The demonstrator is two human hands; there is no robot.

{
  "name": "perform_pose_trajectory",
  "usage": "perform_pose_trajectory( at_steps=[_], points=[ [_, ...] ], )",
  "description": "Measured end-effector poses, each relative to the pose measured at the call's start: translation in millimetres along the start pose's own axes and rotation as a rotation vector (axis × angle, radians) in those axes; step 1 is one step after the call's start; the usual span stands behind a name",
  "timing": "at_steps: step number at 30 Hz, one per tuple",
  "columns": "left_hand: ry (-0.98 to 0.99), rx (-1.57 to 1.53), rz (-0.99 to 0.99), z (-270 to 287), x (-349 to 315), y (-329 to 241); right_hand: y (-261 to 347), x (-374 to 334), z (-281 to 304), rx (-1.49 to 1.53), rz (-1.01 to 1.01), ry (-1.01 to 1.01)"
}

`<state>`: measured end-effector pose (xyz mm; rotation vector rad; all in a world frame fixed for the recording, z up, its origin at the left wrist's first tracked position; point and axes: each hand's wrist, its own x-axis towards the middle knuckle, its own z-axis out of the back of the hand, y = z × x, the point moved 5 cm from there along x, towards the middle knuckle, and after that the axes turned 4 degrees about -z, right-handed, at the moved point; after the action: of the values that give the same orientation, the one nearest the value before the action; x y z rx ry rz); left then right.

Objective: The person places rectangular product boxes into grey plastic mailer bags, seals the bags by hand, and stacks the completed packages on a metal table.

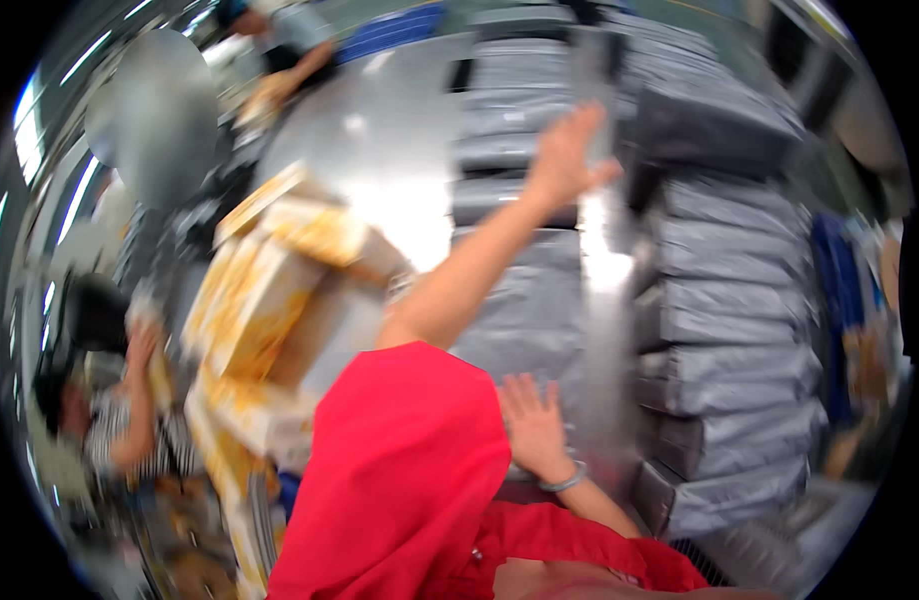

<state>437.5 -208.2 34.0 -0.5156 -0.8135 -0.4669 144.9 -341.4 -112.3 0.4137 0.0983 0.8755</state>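
Observation:
My left hand reaches far forward over a row of grey plastic-wrapped parcels, its fingers spread and slightly blurred. Whether it touches a parcel I cannot tell. Close to my body, my right hand is open with fingers stretched out, at the near grey parcel of the same row. A bracelet circles that wrist. Neither hand grips anything. My red left sleeve hides part of the near table.
White-and-yellow boxes are piled on the left of the shiny metal table. More grey parcels stand in a long row at the right. Two people, one in a striped shirt, work at the left and far left.

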Motion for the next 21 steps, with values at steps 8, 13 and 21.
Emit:
perform_pose_trajectory(
  at_steps=[8,13,21],
  points=[
    [0.136,0.703,0.844,417.6,-327.7,-54.6,8.4,-1.1,-7.5,-0.066,0.016,0.013],
    [0.090,0.983,1.363,614.1,-502.0,-123.8,0.8,33.4,4.0,0.367,-0.190,-0.151],
    [-0.857,-0.622,1.889,596.8,-630.0,-85.5,125.6,275.8,31.1,0.004,0.088,-0.293]
  ],
)
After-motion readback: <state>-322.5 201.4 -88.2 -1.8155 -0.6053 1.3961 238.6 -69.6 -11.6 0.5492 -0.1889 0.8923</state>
